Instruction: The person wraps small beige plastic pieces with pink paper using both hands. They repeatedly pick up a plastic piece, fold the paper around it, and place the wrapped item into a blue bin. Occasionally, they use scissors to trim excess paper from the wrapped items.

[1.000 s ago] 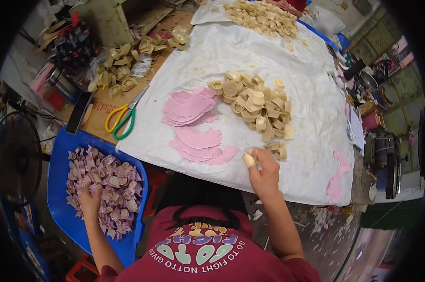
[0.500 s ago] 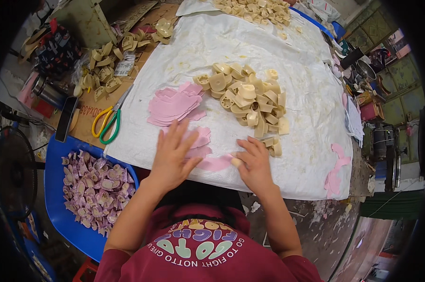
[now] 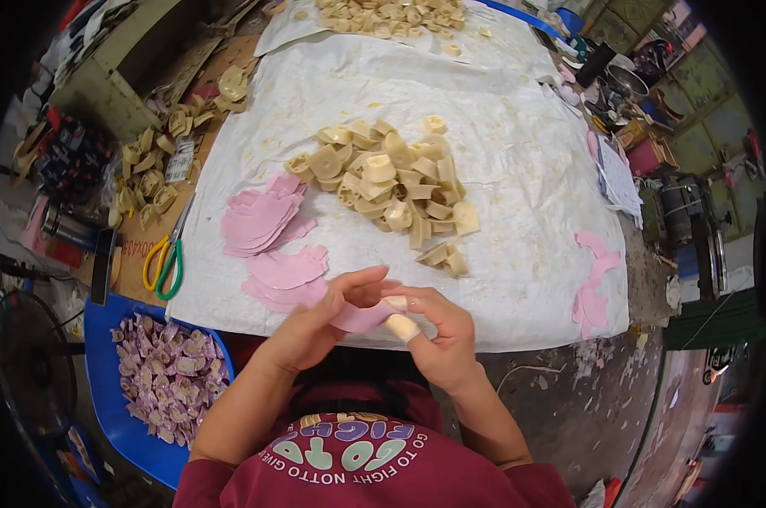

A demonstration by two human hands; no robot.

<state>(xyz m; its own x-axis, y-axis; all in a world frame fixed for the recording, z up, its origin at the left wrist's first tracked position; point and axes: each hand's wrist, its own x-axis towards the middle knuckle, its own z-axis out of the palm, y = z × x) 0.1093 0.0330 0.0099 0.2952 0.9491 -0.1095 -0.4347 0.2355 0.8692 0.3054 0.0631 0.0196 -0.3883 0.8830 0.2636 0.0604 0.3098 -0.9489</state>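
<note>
A thin, curved pink sheet piece [image 3: 362,319] is held up between my two hands at the table's near edge. My left hand [image 3: 322,311] curls around its left end, fingers bent above it. My right hand [image 3: 438,332], with beige covers on the thumb and a fingertip, pinches its right end. Just beyond my left hand lie more flat pink pieces [image 3: 285,269], with a taller stack of pink pieces [image 3: 260,218] behind them. Farther off sits a heap of cream-coloured heel-like moulded parts [image 3: 400,173]; a few lie apart at its near side.
A white sheet [image 3: 518,254] covers the table. Scissors [image 3: 169,258] with yellow and green handles lie at its left edge, above a blue tub [image 3: 103,372] of purple-patterned pieces. Pink scraps [image 3: 594,284] lie at the right; more cream parts [image 3: 391,17] at the far end.
Both hands have drawn together and lifted a pink piece off the sheet. My right hand has moved left and nearer to me. The whole view has shifted a little.
</note>
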